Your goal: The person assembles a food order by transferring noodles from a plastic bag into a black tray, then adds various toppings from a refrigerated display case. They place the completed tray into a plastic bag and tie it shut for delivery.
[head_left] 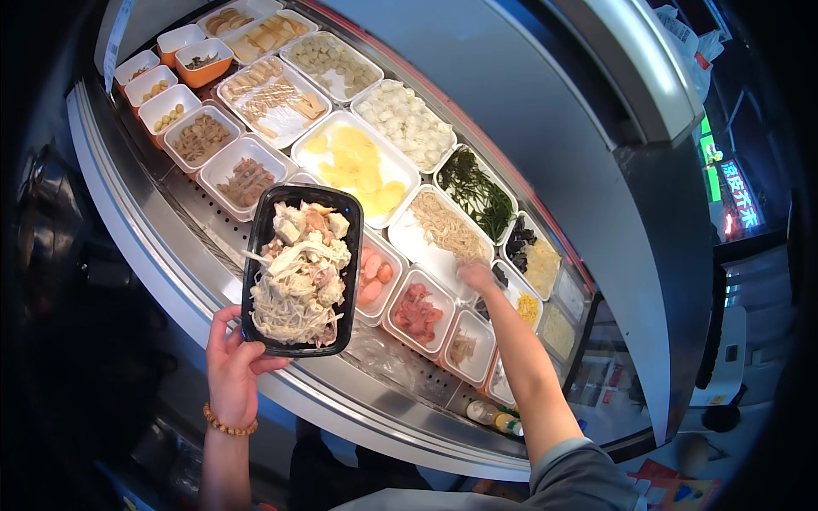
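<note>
My left hand grips the near left corner of a black plastic takeaway tray, thumb on the rim and fingers underneath. Pale shredded strands, whitish chunks and pinkish pieces fill that tray, which is held above the display case. My right hand reaches into the case, at the lower right end of a white tray with pale shredded strands. Its fingers look curled together; what lies in them is hidden. Dark green strips sit in the tray just beyond.
Several white food trays fill the case, among them yellow slices, white pieces, red meat and pink sausage slices. A metal front edge runs along my side. The case's grey cover rises behind the trays.
</note>
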The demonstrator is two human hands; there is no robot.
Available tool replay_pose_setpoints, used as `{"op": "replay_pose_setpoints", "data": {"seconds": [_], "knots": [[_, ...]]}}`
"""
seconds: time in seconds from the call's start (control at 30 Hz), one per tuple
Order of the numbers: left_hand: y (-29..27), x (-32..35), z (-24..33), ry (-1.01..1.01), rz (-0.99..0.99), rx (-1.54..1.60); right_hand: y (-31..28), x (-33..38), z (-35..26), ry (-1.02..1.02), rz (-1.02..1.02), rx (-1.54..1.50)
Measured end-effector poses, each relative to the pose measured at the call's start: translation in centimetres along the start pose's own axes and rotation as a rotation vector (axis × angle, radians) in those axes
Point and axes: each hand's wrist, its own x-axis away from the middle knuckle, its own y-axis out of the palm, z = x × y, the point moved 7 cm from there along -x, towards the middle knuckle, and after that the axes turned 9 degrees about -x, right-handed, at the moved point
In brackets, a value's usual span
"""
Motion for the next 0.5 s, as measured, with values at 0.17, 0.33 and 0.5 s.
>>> {"op": "replay_pose_setpoints", "data": {"seconds": [0.17,0.33,0.5], "knots": [[1.6,-1.2,-2.0,0.013,-0.036,0.038,-6.1,-0.3,3.7,-0.247,0.499,-0.184],[1.3,-1.4,-4.0,0.038,0.023,0.037,-10.3,-5.8,3.9,-0.087,0.374,-0.529],[1.3,-1.3,-4.3,0.123,0.126,-0.014,-9.5,-14.0,-1.1,-0.203,0.354,-0.595]]}}
